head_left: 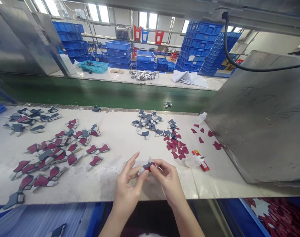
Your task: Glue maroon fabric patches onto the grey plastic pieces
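Note:
A small grey, dark-blue and maroon plastic part (pixel 148 165) is held up over the front of the table, between both hands. My left hand (pixel 128 186) pinches its left end with thumb and fingers, the index finger raised. On its right end, my right hand (pixel 168 180) presses the thumb against the maroon area. Ahead lies a pile of blue-and-grey parts (pixel 150 121). Loose maroon pieces (pixel 174 146) are scattered right of that pile. Many parts with maroon faces (pixel 53 151) cover the left side of the table.
A clear squeeze bottle (pixel 193 161) lies by a red-and-yellow box (pixel 204 165) on the right. A metal panel (pixel 258 118) bounds the right side. Beyond the table (pixel 110 187) runs a green conveyor belt (pixel 115 95). Blue bins with maroon pieces (pixel 283 214) stand below at right.

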The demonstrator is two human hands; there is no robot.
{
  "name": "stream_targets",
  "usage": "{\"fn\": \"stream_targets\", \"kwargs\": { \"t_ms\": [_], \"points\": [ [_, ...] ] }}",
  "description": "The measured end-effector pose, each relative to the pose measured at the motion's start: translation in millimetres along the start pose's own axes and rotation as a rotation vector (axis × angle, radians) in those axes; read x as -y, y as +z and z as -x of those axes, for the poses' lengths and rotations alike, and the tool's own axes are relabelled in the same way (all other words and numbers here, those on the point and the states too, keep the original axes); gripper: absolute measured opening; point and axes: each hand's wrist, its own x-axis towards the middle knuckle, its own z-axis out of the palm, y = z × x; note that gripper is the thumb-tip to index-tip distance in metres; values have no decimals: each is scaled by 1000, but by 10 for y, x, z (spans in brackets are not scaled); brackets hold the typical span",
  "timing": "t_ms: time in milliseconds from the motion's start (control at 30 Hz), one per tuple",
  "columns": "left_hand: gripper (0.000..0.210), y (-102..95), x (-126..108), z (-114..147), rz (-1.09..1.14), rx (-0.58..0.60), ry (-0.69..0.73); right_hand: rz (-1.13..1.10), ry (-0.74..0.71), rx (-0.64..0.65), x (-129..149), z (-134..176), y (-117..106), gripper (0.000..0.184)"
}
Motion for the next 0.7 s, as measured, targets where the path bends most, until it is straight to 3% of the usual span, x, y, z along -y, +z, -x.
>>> {"fn": "stream_targets", "kwargs": {
  "t_ms": [100, 200, 300, 367, 467, 700],
  "points": [
    [63, -72, 1, -53, 78, 84, -106, 131, -114, 21, -26, -29, -88, 35],
    [65, -113, -37, -85, 168, 129, -218, 443, -444, -41, -18, -37, -172, 55],
    [60, -111, -85, -89, 232, 109, -273, 721, -790, -25, 48, -49, -220, 42],
    [55, -104, -107, -86, 253, 109, -287, 801, -916, 44, 103, -66, -231, 34],
    [52, -114, -114, -92, 258, 126, -304, 823, -953, 102, 151, -91, -232, 30],
    [52, -159, -104, -141, 246, 219, -334, 839, -881, 127, 52, -77, -229, 30]
  ]
}}
